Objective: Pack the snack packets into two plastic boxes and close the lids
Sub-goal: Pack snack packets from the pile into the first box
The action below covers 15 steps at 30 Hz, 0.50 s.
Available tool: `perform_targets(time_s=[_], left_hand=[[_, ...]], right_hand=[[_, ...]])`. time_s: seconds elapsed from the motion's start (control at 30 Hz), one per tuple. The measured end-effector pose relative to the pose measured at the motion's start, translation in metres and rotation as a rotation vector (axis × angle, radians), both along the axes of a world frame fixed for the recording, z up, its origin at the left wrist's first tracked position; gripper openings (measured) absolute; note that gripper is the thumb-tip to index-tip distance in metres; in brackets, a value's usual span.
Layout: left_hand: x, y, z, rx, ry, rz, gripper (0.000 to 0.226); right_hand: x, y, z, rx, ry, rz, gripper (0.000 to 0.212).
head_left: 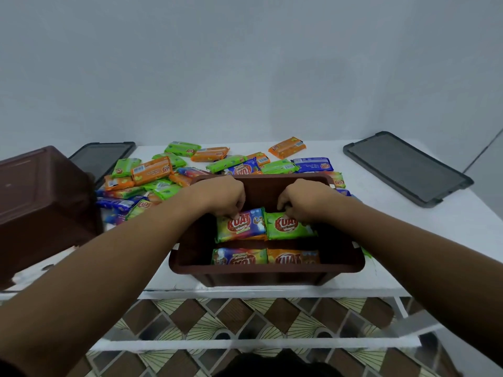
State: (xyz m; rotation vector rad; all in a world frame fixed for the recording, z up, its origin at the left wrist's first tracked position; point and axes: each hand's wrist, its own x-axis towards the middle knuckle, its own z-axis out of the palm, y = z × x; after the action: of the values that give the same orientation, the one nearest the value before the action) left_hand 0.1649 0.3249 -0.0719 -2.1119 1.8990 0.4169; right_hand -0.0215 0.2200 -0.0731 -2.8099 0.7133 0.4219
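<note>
A brown plastic box stands open at the table's front edge with several snack packets inside. My left hand reaches into it and its curled fingers hold the top edge of a rainbow packet. My right hand does the same on a green packet beside it. Nearer me in the box lie another rainbow packet and an orange packet. A heap of loose packets in green, orange and blue covers the table behind the box.
A second brown box sits upside down and tilted at the left. One grey lid lies at the back right, another grey lid at the back left. The white table ends just in front of the open box; patterned floor lies below.
</note>
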Motion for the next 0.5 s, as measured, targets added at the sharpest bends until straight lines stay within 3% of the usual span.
perform_targets(time_s=[0.07, 0.2, 0.3, 0.4, 0.5], left_hand=[[-0.005, 0.005, 0.000, -0.051, -0.021, -0.012, 0.016], [-0.019, 0.017, -0.002, 0.008, -0.007, 0.012, 0.050], [-0.029, 0.019, -0.010, 0.102, -0.076, -0.059, 0.082], [-0.030, 0.017, -0.012, 0.064, -0.063, -0.112, 0.075], [-0.025, 0.013, -0.008, 0.045, -0.073, -0.158, 0.059]], right_hand=[[-0.003, 0.002, 0.003, -0.006, -0.039, 0.006, 0.006], [-0.006, 0.011, 0.008, 0.062, 0.126, 0.050, 0.033], [-0.006, 0.013, 0.000, 0.059, 0.237, 0.070, 0.034], [-0.003, 0.012, -0.004, 0.026, 0.270, 0.079, 0.026], [0.001, 0.013, 0.000, -0.018, 0.265, 0.067, 0.033]])
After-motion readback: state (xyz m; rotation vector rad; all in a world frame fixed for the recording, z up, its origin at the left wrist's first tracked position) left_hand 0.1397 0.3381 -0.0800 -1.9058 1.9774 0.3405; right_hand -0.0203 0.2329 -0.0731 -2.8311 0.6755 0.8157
